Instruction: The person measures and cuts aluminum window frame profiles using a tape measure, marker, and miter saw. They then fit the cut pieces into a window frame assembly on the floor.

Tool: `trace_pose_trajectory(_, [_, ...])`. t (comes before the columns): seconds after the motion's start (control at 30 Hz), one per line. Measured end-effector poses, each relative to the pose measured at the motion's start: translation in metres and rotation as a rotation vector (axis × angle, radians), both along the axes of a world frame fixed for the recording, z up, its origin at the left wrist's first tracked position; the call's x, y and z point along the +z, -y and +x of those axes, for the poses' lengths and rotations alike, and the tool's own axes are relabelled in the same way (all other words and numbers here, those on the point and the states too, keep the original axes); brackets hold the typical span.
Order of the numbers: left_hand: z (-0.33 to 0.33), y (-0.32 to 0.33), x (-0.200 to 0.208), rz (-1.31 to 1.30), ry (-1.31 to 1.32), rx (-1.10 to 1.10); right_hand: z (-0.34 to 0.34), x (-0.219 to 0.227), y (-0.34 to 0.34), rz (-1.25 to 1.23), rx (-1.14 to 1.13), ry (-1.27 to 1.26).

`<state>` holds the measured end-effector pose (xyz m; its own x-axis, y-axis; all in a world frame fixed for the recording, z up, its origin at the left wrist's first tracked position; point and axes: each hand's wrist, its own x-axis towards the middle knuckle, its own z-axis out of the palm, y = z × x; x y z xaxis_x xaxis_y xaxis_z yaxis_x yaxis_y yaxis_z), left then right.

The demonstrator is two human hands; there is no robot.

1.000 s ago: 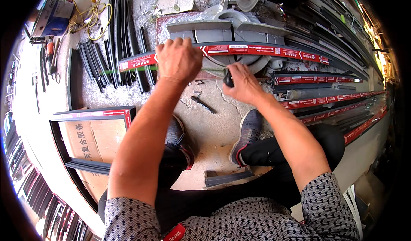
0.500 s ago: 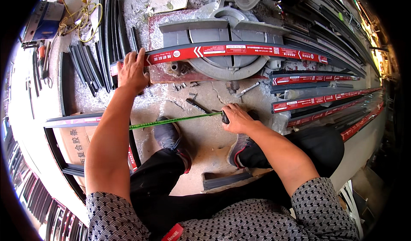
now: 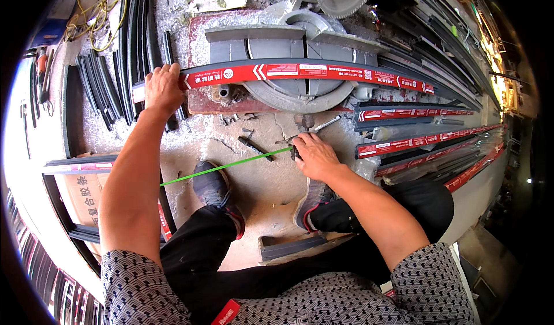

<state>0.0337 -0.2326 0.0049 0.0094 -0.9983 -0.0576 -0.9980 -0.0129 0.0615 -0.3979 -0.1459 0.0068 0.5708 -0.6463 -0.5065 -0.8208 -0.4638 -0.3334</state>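
Currently, the left hand [image 3: 164, 88] has its fingers bent over the left end of a long dark-grey profile bar [image 3: 300, 71] with a red printed film along it, its grip closed around the edge. The bar stretches left to right over the mitre saw's grey base [image 3: 277, 49]; whether it rests there cannot be told. Nearer and to the right, the right hand [image 3: 314, 156] has a closed grip on a small black tape measure [image 3: 296, 153], mostly covered by the fingers. Its green blade [image 3: 231, 166] slants left and nearer, passing over the left shoe [image 3: 211, 185] until the left forearm hides the rest. A short black piece [image 3: 254, 148] lies on the floor beneath, just left of the right hand. More red-filmed bars [image 3: 415, 146] are stacked on the right; short dark strips [image 3: 104, 88] lie far left, near a yellow cable [image 3: 99, 20].
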Motion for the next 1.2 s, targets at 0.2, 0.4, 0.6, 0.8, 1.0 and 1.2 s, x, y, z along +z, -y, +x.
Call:
trace_pose_trajectory(0.2, [-0.010, 0.004, 0.005, 0.012, -0.059, -0.019, -0.007, 0.018, 0.022, -0.020, 0.152, 0.159])
trace_pose_trajectory(0.4, [-0.022, 0.017, -0.004, -0.020, -0.051, -0.035, -0.047, 0.061, 0.105, 0.032, 0.177, 0.120])
trace_pose_trajectory(0.6, [-0.034, 0.030, -0.006, -0.018, -0.043, -0.053, -0.144, 0.081, 0.180, -0.061, -0.340, -0.117])
trace_pose_trajectory(0.8, [-0.039, 0.038, -0.001, 0.008, -0.076, -0.034, -0.215, 0.054, 0.215, 0.243, -1.250, 0.101])
trace_pose_trajectory(1.0, [-0.048, 0.050, -0.004, -0.005, -0.066, -0.068, -0.231, 0.010, 0.220, 0.338, -1.666, 0.547])
trace_pose_trajectory(1.2, [-0.049, 0.055, -0.005, 0.003, -0.048, -0.068, -0.238, -0.022, 0.236, 0.271, -1.851, 0.904])
